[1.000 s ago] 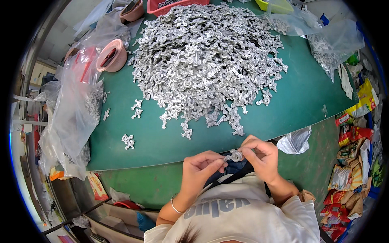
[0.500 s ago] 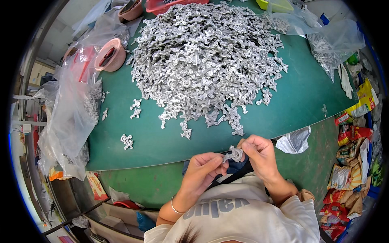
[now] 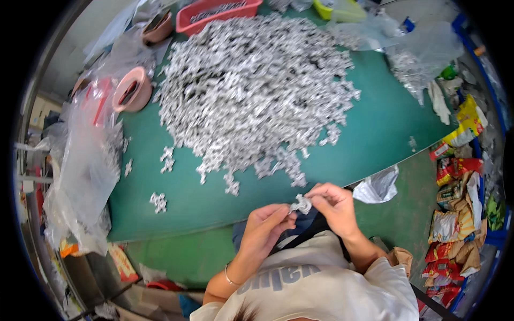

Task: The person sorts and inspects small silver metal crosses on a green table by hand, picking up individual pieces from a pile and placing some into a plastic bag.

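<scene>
A small silver metal casting with a curved, lobed outline is held between my two hands, just off the near edge of the green table. My left hand pinches its left end between thumb and fingers. On the other side, my right hand grips its right end the same way. Beyond my hands a large heap of similar silver castings covers the middle of the green table. A few loose castings lie left of the heap. Blur hides the finer shape of the held piece.
A pink cup and clear plastic bags line the left side. A red basket and a yellow-green one stand behind the heap. On the right lie a filled clear bag, a white glove and colourful packets.
The view has shifted, so the heap and table sit lower and further left in the picture. Both hands still hold the casting, in nearly the same grip.
</scene>
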Tool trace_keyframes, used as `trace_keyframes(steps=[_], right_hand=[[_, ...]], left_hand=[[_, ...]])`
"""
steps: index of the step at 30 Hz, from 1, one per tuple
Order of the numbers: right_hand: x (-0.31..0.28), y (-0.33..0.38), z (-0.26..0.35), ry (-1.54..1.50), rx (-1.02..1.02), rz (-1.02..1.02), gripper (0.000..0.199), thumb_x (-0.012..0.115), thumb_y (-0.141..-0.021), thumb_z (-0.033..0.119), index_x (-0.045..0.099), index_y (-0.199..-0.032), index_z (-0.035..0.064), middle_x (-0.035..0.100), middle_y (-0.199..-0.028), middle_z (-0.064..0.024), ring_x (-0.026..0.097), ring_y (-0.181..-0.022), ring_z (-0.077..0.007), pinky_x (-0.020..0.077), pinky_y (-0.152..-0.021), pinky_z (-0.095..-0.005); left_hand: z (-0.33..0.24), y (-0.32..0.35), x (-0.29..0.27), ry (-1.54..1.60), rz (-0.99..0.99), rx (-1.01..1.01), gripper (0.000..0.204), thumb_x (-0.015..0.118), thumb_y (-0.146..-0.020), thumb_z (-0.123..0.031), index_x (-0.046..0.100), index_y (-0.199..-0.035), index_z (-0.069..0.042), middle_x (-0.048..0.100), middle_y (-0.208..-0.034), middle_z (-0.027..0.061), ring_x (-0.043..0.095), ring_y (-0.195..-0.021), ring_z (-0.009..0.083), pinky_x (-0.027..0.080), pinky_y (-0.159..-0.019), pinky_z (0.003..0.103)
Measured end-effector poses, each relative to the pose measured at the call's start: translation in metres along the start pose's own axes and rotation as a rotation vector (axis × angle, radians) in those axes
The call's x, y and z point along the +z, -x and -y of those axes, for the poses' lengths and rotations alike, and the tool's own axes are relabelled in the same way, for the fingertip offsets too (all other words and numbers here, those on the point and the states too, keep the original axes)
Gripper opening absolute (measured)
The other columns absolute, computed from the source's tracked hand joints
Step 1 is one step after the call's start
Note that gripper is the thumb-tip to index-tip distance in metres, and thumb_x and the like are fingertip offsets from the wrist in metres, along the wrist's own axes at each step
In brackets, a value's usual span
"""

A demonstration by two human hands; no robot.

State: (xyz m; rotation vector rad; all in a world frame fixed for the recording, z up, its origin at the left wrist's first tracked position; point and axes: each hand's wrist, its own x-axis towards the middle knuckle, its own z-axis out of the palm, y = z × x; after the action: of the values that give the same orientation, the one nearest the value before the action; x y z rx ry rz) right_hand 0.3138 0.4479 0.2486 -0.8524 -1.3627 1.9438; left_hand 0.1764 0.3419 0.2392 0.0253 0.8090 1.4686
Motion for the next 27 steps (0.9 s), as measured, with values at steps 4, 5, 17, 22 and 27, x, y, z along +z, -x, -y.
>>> trace_keyframes(steps=[4, 5, 17, 22, 27], right_hand=[[-0.021, -0.001, 0.007, 0.174, -0.021, 0.010, 0.009, 0.057, -0.081, 0.003, 0.061, -0.085, -0.0037, 0.061, -0.076, -0.0035, 0.054, -0.070, -0.0087, 0.0437, -0.066, -0.0213], [-0.024, -0.001, 0.010, 0.181, -0.005, 0.006, 0.009, 0.058, -0.081, 0.003, 0.061, -0.085, -0.0036, 0.061, -0.075, -0.0030, 0.054, -0.070, -0.0082, 0.0439, -0.065, -0.0211], [-0.139, -0.049, 0.036, 0.356, -0.320, -0.541, 0.014, 0.059, -0.079, 0.013, 0.062, -0.078, -0.0006, 0.059, -0.068, -0.0009, 0.051, -0.062, -0.0068, 0.0412, -0.057, -0.0218], [-0.281, -0.113, 0.063, 0.654, -0.538, -1.103, 0.019, 0.061, -0.078, 0.018, 0.064, -0.078, -0.0010, 0.059, -0.059, -0.0049, 0.052, -0.054, -0.0115, 0.0393, -0.051, -0.0255], [-0.275, -0.118, 0.065, 1.289, -0.179, -1.114, 0.016, 0.062, -0.075, 0.018, 0.065, -0.082, 0.0034, 0.062, -0.076, -0.0108, 0.054, -0.078, -0.0311, 0.0411, -0.071, -0.0410]], left_hand=[[0.009, -0.014, 0.003, -0.029, 0.059, 0.012, 0.016, 0.053, -0.085, -0.009, 0.058, -0.090, 0.005, 0.061, -0.085, 0.0126, 0.059, -0.073, 0.0155, 0.049, -0.069, 0.026], [0.010, -0.017, 0.006, -0.034, 0.088, 0.014, 0.016, 0.053, -0.085, -0.009, 0.058, -0.090, 0.005, 0.061, -0.085, 0.0126, 0.059, -0.073, 0.0155, 0.049, -0.069, 0.026], [0.008, -0.018, 0.012, -0.464, 0.070, 0.142, 0.022, 0.051, -0.084, -0.002, 0.053, -0.104, 0.006, 0.060, -0.093, 0.0133, 0.058, -0.081, 0.0159, 0.049, -0.075, 0.026], [0.015, -0.020, 0.015, -0.739, -0.028, 0.408, 0.021, 0.054, -0.081, -0.001, 0.055, -0.102, 0.004, 0.060, -0.090, 0.0112, 0.058, -0.078, 0.0152, 0.047, -0.074, 0.026], [0.008, -0.024, 0.019, -1.443, -0.109, 0.840, 0.027, 0.060, -0.073, 0.000, 0.056, -0.099, -0.001, 0.056, -0.101, 0.0117, 0.054, -0.091, 0.0246, 0.042, -0.081, 0.033]])
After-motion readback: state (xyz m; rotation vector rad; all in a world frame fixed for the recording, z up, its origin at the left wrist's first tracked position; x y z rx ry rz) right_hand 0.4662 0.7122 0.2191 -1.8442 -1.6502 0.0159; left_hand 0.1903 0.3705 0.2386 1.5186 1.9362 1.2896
